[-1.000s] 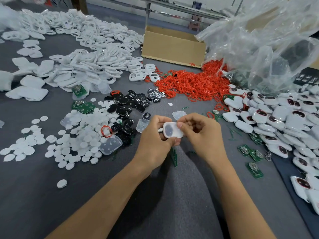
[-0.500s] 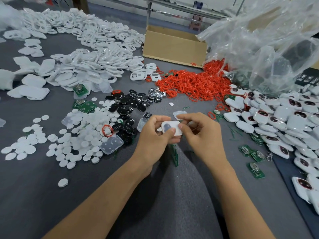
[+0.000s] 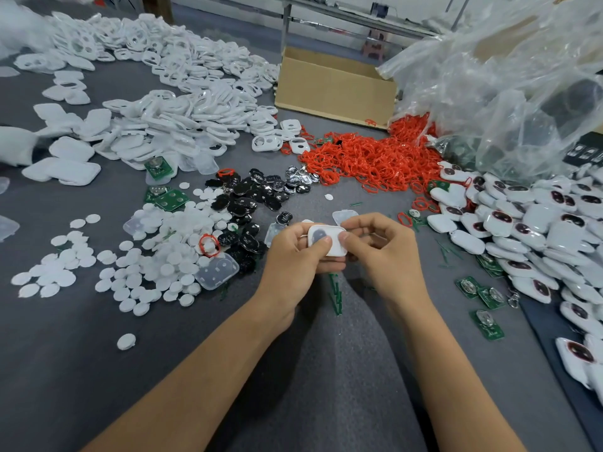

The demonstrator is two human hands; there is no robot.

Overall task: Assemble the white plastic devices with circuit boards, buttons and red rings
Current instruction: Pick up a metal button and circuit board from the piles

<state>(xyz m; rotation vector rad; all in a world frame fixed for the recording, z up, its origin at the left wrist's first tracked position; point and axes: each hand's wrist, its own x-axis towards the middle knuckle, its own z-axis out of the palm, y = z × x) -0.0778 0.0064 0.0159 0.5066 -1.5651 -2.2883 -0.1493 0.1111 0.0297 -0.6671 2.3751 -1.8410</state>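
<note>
Both hands hold one white plastic device (image 3: pixel 329 240) just above the grey table, at the middle of the view. My left hand (image 3: pixel 295 256) grips its left side, thumb lying over the grey oval window. My right hand (image 3: pixel 385 249) pinches its right edge with thumb and curled fingers. A heap of red rings (image 3: pixel 368 161) lies beyond. Black buttons (image 3: pixel 251 197) sit to the left of the hands. Green circuit boards (image 3: pixel 483 298) lie at the right.
White shell frames (image 3: pixel 169 119) pile up at the back left, white round discs (image 3: pixel 146 256) at the left. Finished white devices (image 3: pixel 535 223) are heaped at the right. A cardboard box (image 3: pixel 336 89) and a clear plastic bag (image 3: pixel 509 86) stand behind.
The device has turned slightly in my hands and my left thumb has slid over its oval window. The hands stay in nearly the same place.
</note>
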